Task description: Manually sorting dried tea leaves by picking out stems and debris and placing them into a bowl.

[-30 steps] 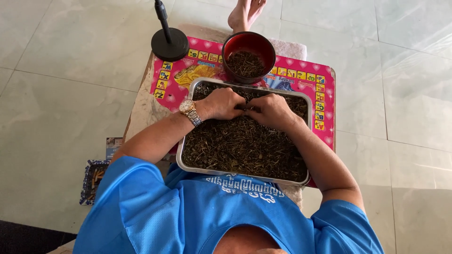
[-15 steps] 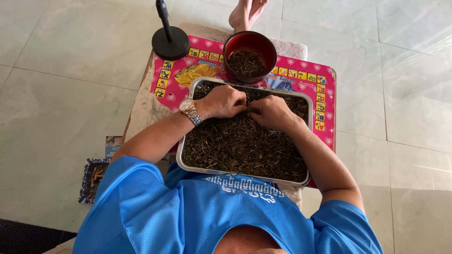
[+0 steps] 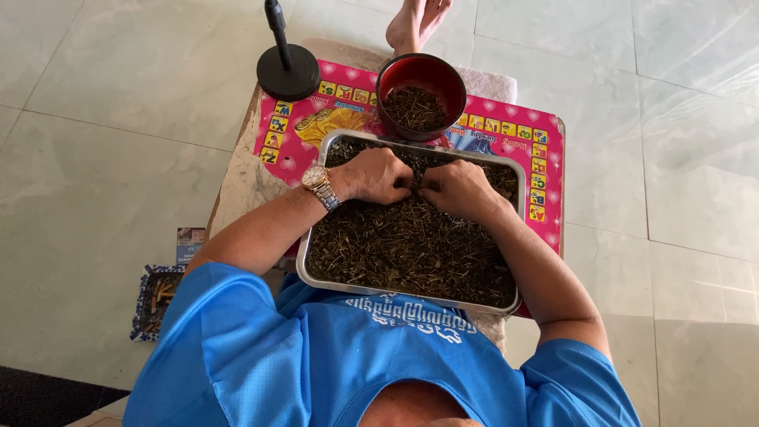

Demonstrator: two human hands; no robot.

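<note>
Here both hands, left hand (image 3: 382, 175) and right hand (image 3: 457, 189), pinch dried leaves (image 3: 403, 245) in a metal tray (image 3: 310, 257).

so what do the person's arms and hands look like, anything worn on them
Both arms are bare from short bright blue sleeves down. The left hand has a gold-and-silver wristwatch with a round pale dial and metal link band at its wrist. The right hand and its wrist carry nothing; no gloves or visible rings.

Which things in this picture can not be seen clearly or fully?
Head view:
- Fingertips of left hand and right hand: curled into the dark dried plant bits.
- Black round stand: pole cut by top edge.
- Small patterned box on the floor: contents too small.
- Bare foot: cut by top edge.
</note>
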